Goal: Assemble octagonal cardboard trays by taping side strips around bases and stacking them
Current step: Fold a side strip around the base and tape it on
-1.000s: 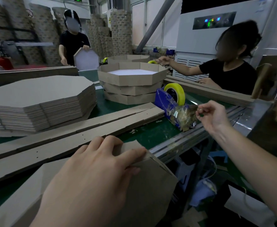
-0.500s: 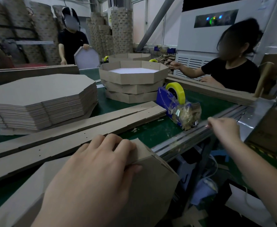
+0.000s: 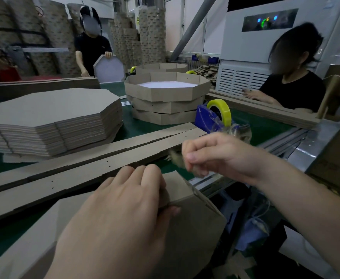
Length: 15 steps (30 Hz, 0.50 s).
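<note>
My left hand (image 3: 116, 214) grips the folded-up side strip at a corner of the cardboard tray (image 3: 193, 224) lying at the table's near edge, fingers over the top and thumb on the outer face. My right hand (image 3: 215, 156) hovers just above and right of that corner, fingers curled, pinching a blurred piece of clear tape (image 3: 174, 158). The blue tape dispenser (image 3: 207, 117) with its yellow roll (image 3: 222, 109) stands behind my right hand. Long side strips (image 3: 84, 168) lie across the green table (image 3: 145, 125).
A thick pile of flat octagonal bases (image 3: 52, 115) sits at the left. Three finished trays (image 3: 165, 97) are stacked mid-table. One person (image 3: 293, 87) sits at the right, another (image 3: 92, 47) stands at the back holding an octagonal tray. A metal rail (image 3: 285, 141) edges the table.
My right hand pulled away from the tape dispenser, swung out to the right, then came in left toward the tray corner with tape. My left hand stayed on the corner.
</note>
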Each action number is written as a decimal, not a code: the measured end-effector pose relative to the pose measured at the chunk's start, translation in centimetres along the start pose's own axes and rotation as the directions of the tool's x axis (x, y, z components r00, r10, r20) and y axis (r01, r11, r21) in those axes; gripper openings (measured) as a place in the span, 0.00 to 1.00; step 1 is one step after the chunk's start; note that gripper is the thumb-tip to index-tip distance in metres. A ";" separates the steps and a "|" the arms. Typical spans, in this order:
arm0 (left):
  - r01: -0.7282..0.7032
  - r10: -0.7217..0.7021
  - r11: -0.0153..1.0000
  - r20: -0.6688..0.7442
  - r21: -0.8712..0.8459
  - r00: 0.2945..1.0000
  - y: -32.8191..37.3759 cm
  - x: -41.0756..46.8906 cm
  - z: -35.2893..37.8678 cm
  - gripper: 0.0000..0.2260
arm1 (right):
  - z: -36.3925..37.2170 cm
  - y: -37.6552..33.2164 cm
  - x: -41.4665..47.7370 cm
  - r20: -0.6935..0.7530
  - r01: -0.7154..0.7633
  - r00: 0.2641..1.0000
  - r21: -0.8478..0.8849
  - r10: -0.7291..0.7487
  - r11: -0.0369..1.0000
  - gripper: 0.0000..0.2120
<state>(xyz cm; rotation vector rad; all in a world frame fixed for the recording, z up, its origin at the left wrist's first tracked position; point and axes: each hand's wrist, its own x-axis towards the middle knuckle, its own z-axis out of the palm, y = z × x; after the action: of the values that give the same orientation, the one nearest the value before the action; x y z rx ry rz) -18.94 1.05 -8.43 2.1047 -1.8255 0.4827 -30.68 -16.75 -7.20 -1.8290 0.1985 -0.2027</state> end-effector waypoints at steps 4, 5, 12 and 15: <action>0.005 -0.004 0.999 0.027 -0.043 1.000 -0.2 -0.2 0.0 0.11 | 0.3 1.4 1.2 0.054 -0.113 0.992 -0.025 0.114 0.993 0.10; -0.001 -0.001 0.998 -0.028 -0.060 1.000 -0.2 -1.0 0.0 0.13 | 0.3 1.6 1.3 0.057 -0.124 0.991 -0.013 0.124 0.992 0.10; 0.223 -0.212 0.949 0.072 -0.221 0.975 -1.2 2.3 3.1 0.11 | 0.1 2.2 1.2 0.063 -0.144 0.988 0.032 0.141 0.989 0.10; 0.026 -0.043 0.979 -0.077 -0.201 0.996 -1.1 -0.5 3.1 0.19 | 0.0 2.3 1.1 0.058 -0.148 0.988 0.035 0.146 0.988 0.10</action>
<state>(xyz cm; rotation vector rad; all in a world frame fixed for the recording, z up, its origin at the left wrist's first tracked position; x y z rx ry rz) -17.78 0.22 -11.42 1.9503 -1.7128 0.3542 -29.66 -17.59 -9.42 -1.7702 0.2877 -0.0527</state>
